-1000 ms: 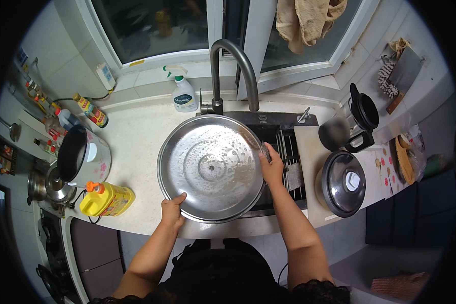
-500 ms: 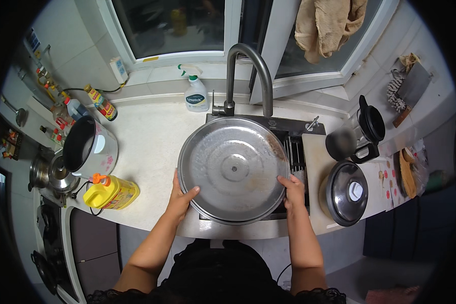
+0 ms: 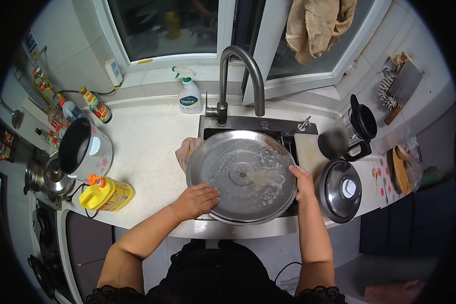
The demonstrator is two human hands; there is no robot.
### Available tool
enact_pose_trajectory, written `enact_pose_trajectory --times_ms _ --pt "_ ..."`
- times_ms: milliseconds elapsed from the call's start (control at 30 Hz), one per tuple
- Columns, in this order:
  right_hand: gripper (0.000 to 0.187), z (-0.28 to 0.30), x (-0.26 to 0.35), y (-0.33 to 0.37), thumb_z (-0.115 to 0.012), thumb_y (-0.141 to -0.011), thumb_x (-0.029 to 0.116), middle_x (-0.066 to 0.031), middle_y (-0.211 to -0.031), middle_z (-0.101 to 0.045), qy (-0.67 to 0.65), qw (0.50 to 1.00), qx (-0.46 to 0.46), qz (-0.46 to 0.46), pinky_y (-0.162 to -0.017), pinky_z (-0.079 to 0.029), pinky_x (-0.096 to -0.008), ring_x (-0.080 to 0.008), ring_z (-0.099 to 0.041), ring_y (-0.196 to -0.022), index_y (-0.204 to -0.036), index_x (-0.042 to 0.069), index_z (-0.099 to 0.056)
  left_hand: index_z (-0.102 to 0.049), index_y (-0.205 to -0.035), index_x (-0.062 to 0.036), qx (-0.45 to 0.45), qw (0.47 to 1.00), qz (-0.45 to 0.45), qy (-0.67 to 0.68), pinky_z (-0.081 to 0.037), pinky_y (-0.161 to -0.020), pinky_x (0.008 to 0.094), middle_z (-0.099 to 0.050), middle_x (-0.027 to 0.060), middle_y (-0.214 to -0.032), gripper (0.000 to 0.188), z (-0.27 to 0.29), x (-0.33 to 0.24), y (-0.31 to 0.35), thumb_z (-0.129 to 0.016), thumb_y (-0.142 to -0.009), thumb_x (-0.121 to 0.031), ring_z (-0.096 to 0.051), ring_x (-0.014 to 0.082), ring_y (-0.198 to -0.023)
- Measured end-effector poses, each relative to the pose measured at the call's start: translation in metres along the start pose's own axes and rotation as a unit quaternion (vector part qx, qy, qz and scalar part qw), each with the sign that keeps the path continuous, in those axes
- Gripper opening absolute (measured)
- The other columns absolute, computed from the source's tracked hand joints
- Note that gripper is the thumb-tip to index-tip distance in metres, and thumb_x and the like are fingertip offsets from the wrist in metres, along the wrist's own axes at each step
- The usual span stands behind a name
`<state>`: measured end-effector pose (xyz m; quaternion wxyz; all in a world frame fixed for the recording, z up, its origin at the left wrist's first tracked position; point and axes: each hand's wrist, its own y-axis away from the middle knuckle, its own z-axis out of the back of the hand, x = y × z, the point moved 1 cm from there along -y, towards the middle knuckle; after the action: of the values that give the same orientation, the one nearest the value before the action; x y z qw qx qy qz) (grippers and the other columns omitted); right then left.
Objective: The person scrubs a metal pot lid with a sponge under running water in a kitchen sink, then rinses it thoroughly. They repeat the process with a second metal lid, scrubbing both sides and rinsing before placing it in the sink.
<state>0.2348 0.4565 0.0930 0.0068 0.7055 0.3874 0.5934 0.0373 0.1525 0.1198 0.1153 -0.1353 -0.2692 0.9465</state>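
The counter [image 3: 152, 147] fills the middle of the frame, with the dark sink [image 3: 289, 129] set into it at centre under the curved tap [image 3: 240, 76]. Over the sink sits the big round steel pan [image 3: 241, 176], held at a slight tilt. Half a second ago it showed a dull, smooth face with a small centre boss; now that face is wet, beaded with droplets and foam streaks, so the washing looks to be in progress rather than done. The left hand [image 3: 196, 200] has moved from the rim onto the pan's lower left face, fingers together and pressed flat. The right hand [image 3: 303, 181] clamps the right rim, fingers curled over the edge. A pot lid [image 3: 339, 190] lies just right of the pan; a yellow oil bottle [image 3: 108, 193] lies at left.
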Motion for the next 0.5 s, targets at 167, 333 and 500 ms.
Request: enact_pose_trajectory --times_ms 167,333,500 --pt "0.039 0.002 0.002 -0.026 -0.058 -0.091 0.033 -0.0132 -0.095 -0.067 -0.167 0.979 0.037 -0.108 -0.072 -0.055 -0.0339 -0.0249 -0.066 -0.081 -0.107 -0.003 -0.061 -0.066 -0.089 -0.0039 -0.051 0.993 0.049 0.093 -0.055 -0.076 0.0333 -0.068 0.0091 -0.097 0.021 -0.005 -0.007 -0.014 -0.066 -0.068 -0.001 -0.067 0.0252 -0.089" --pt "0.028 -0.008 0.0 -0.023 -0.062 -0.089 0.039 -0.0026 -0.07 -0.056 -0.139 0.983 -0.113 -0.05 -0.042 -0.036 -0.0223 -0.0126 -0.046 -0.051 -0.088 0.011 -0.059 -0.066 -0.088 -0.0008 -0.129 0.951 0.196 0.2 -0.053 -0.064 0.0273 -0.069 0.0086 -0.082 0.016 -0.019 -0.012 -0.015 -0.071 -0.073 -0.004 -0.068 0.022 -0.074" --pt "0.031 -0.013 -0.016 -0.023 -0.062 -0.089 0.04 -0.0035 -0.072 -0.058 -0.116 0.985 -0.116 -0.05 -0.042 -0.038 -0.0238 -0.0141 -0.05 -0.053 -0.088 0.009 -0.058 -0.068 -0.086 0.0033 -0.145 0.807 0.488 0.299 -0.044 -0.059 0.0221 -0.066 0.0043 -0.073 0.019 -0.025 -0.017 0.009 -0.072 -0.081 -0.015 -0.055 0.0074 -0.064"
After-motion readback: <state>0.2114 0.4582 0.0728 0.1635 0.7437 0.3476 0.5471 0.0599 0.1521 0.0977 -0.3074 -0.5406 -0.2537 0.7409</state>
